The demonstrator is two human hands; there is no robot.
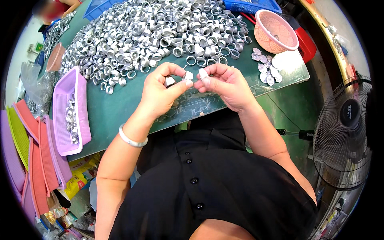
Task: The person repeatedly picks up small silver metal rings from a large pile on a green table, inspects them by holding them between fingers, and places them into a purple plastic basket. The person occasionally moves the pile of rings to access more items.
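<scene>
Just above the middle of the frame, a small pale piece [187,75] is pinched between thumb and forefinger of the left hand [160,91], and a metal ring [169,81] is cradled in the curl of that hand's fingers. Right beside it, a second pale piece [203,73] is gripped by the thumb and bent fingers of the right hand [230,86]; the two hands are brought nearly together, though whether the pieces are touching cannot be told. By the near edge it is all played out, over a green table [120,110]. Beyond, the top centre is filled by a great heap of silvery rings [160,34]! To the upper right, flat silvery discs [270,71] are scattered below a tilted pink basket [262,38]. At left, more rings [71,120] are held in a lilac basket [82,116], and at far right a black fan [348,116] is seen.
</scene>
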